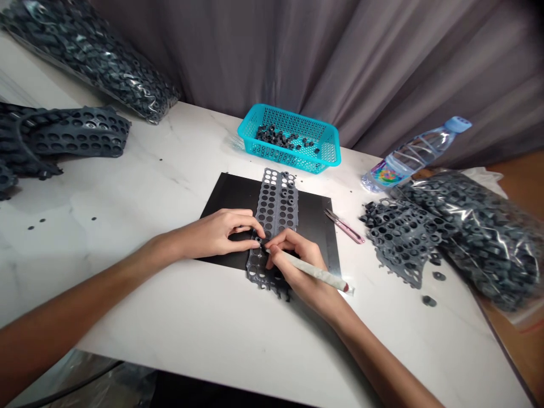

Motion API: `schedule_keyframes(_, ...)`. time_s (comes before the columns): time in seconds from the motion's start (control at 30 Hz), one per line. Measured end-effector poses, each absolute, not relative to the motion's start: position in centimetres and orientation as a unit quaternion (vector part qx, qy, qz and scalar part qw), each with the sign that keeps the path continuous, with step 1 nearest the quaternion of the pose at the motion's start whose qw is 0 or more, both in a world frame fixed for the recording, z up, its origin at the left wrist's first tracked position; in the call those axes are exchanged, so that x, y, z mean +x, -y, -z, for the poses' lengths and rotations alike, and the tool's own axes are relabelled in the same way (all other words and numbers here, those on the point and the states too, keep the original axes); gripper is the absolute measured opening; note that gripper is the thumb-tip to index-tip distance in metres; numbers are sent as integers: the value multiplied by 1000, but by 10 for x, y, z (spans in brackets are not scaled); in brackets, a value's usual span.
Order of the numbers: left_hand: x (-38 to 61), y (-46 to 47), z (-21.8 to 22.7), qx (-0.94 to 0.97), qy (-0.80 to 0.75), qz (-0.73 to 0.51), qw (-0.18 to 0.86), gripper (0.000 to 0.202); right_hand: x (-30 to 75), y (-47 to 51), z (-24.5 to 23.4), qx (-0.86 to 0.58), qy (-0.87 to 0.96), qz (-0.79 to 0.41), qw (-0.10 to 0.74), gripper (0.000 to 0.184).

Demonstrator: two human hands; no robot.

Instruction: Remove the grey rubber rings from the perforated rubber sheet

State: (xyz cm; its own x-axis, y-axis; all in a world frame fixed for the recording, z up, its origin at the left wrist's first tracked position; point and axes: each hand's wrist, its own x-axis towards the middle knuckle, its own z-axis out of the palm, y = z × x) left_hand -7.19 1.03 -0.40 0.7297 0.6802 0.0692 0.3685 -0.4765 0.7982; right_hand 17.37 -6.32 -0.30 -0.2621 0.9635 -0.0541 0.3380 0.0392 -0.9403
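Observation:
A dark grey rubber sheet with rows of round holes lies lengthwise across a black mat. My left hand rests over its left edge, thumb and forefinger closed on a small black rubber piece. From the right, my right hand grips a pen-shaped tool with a pale wrapped handle. Its tip points at that piece, and my fingers partly hide the contact. A few loose rubber pieces sit on the sheet's far end.
Behind the mat stands a turquoise basket with small black pieces inside. Pink thread snips lie right of the mat. Farther right are a water bottle, perforated rubber scrap and a filled bag. Another bag and rubber sheets lie left.

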Motion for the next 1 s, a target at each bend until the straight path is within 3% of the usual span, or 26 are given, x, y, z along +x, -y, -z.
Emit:
schedule_keyframes(0.2,-71,-6,2,859,-322,-165,362,23,174,64,1,-510,640,-470,331,9)
schedule_keyframes(1.0,-75,-11,6,864,-308,-171,359,27,171,64,1,-530,627,-471,323,8)
